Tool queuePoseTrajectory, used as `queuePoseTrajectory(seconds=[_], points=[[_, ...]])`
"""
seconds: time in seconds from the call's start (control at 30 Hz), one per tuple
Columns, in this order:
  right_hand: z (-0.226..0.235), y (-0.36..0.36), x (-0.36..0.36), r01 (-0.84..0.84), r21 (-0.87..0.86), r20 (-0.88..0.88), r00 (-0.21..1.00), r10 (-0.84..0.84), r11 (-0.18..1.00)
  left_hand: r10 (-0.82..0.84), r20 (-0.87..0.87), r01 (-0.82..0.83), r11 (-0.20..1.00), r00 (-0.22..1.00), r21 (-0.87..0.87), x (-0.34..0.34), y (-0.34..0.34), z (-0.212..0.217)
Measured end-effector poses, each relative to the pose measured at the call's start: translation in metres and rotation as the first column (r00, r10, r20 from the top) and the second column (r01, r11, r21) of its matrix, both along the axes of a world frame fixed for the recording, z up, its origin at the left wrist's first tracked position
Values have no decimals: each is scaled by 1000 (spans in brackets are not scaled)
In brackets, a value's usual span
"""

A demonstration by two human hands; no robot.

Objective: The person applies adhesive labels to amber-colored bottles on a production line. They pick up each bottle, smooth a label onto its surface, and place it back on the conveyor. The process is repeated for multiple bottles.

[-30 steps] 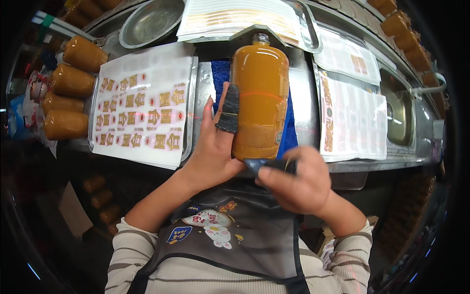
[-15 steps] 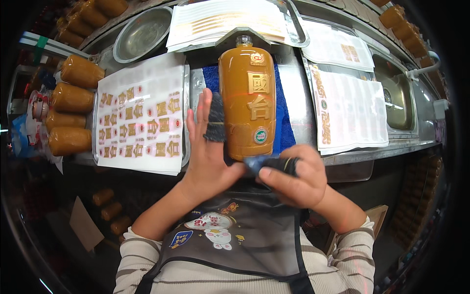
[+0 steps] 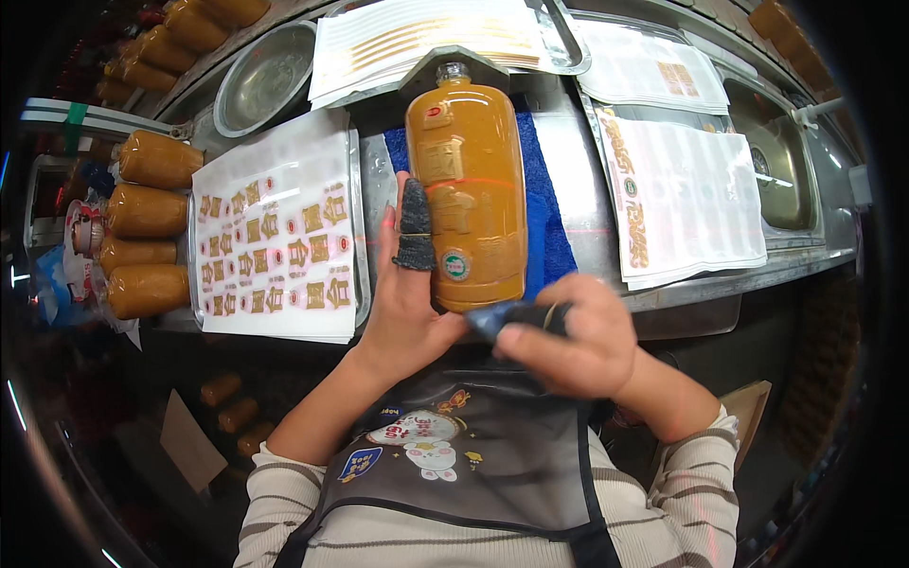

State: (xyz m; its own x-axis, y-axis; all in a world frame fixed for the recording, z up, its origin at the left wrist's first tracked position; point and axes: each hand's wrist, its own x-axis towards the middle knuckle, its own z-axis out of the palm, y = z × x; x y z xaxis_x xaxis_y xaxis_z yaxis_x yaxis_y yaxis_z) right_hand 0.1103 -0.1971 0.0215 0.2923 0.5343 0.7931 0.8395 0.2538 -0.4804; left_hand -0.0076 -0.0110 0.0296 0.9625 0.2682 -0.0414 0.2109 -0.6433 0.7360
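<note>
A large amber-brown bottle (image 3: 478, 222) lies on a blue towel (image 3: 551, 241), its clear neck pointing away from me. Raised gold characters, a small red mark and a round green-and-white label run along its left side. My left hand (image 3: 402, 293) rests against that side with fingers stretched out and a dark grey cloth sleeve on one finger. At the bottle's base, my right hand (image 3: 578, 341) is closed, a black sleeve with a yellow band on a finger. A blurred blue thing (image 3: 490, 320) shows at its fingertips; its kind is unclear.
Decal sheets (image 3: 275, 237) lie on a tray at left, with more decal sheets (image 3: 686, 204) at right. Several brown bottles (image 3: 147, 210) lie at the far left. A metal bowl (image 3: 265, 80) and a grey bracket (image 3: 457, 55) are behind, a sink (image 3: 781, 175) at far right.
The bottle has rolled about its length, so its characters and green label moved from the right side to the left. Both hands stay near its base; the whole view shifted slightly.
</note>
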Motion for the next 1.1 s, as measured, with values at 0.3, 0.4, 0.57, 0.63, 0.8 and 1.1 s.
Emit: queuePoseTrajectory(seconds=[0.3,0.4,0.57,0.63,0.8,1.1], points=[[15,3,6,-8,-65,-285,958,-11,998,-46,-144,49,999,989,17,2,10,3],[9,20,36,235,-149,-562,779,-278,960,-29,-120,24,999,992,-49,7,12,5],[16,-10,-5,-86,-123,-397,917,31,989,-18,-209,-3,995,978,-100,5,16,-6],[25,-9,5,-64,-175,-841,528,-115,983,6,-230,-36,991,973,-128,4,16,-8],[34,35,-1,76,-100,-821,556,-125,992,44,-191,-88,969,981,-231,7,12,-6],[15,-4,19,-1,-40,-999,-33,-40,999,53,-64,-71,948,997,-311,2,8,6]])
